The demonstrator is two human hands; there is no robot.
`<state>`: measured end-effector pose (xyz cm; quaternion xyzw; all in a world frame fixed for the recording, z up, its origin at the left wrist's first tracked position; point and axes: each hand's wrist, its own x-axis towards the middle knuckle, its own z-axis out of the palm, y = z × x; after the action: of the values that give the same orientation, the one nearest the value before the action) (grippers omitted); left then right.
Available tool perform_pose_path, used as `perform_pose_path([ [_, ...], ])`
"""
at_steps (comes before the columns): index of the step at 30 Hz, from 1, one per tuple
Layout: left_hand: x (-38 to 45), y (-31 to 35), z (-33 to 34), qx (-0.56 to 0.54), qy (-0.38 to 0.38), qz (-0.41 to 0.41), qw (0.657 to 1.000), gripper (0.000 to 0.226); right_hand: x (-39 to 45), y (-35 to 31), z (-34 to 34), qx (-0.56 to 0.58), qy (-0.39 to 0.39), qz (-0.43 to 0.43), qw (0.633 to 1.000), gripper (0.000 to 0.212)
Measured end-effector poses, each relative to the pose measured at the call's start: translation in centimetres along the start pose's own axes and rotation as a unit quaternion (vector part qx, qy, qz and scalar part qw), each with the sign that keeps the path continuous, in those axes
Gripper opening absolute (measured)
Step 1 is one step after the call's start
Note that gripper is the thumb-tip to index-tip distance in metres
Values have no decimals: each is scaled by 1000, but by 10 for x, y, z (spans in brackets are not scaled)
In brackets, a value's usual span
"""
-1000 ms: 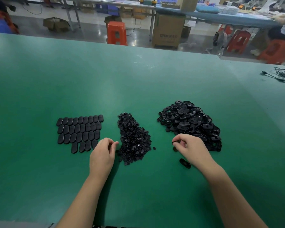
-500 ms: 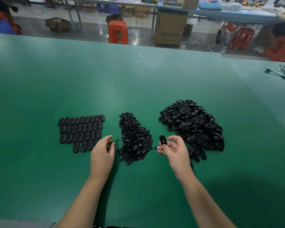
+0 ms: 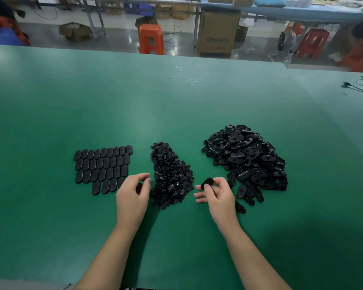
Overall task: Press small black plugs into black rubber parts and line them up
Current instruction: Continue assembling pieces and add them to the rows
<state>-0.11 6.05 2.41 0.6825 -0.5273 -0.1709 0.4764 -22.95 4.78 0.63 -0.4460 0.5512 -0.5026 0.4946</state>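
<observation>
My right hand [image 3: 217, 195] holds one black oval rubber part [image 3: 206, 183] between thumb and fingers, just left of the big heap of loose rubber parts [image 3: 245, 158]. A pile of small black plugs [image 3: 170, 176] lies in the middle. At that pile's left edge my left hand [image 3: 132, 195] has its fingertips curled together, and something small and dark shows under them; what it is I cannot tell. Finished parts lie in neat rows [image 3: 103, 166] on the left.
The green table [image 3: 176, 101] stretches far ahead and to both sides. A single rubber part [image 3: 240, 208] lies near my right wrist. Black cables [image 3: 358, 87] lie at the far right. Beyond the table stand orange stools and cardboard boxes.
My right hand took a rubber part from the heap, lifted it and brought it left toward the plug pile. My left hand stayed at the pile's left edge with fingers curling.
</observation>
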Motion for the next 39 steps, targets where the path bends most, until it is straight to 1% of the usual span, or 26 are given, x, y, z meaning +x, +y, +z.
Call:
perform_pose_path([
  [2,-1,11,7,-82,-10,-55,995,17,-1,1,0,-13,-3,-8,1000,14],
  [4,-1,22,15,-193,-26,-121,973,20,-3,0,0,-22,-7,-15,1000,25],
  [6,-2,32,22,-285,-37,-167,943,23,-4,0,1,-18,-4,-20,1000,26],
  [8,-3,39,28,-352,-53,-209,911,24,-4,-1,1,-17,-1,-22,1000,22],
  [10,-4,43,31,-379,-71,-239,891,17,-4,-2,1,-14,3,-21,1000,18],
  [13,-7,47,36,-390,-93,-270,875,11,-5,-4,2,-9,10,-25,1000,16],
  [19,-11,59,48,-376,-123,-306,866,13,-6,-3,1,-36,6,-38,999,15],
  [22,-14,67,54,-359,-142,-305,871,14,-5,-3,1,-48,2,-41,998,16],
  [24,-16,70,59,-325,-147,-289,888,15,-5,-4,1,-50,1,-45,998,19],
  [28,-22,78,67,-245,-186,-223,925,16,-6,-3,0,-51,-2,-35,998,36],
  [31,-23,82,71,-180,-208,-157,949,17,-6,-1,0,-74,1,-39,997,29],
  [33,-22,84,74,-143,-205,-127,960,18,-5,-1,0,-89,4,-44,995,23],
  [35,-21,84,75,-139,-199,-125,962,18,-5,-1,1,-93,-2,-43,995,21],
  [39,-15,81,73,-131,-218,-123,959,20,-6,-3,0,-81,8,-44,996,22],
])
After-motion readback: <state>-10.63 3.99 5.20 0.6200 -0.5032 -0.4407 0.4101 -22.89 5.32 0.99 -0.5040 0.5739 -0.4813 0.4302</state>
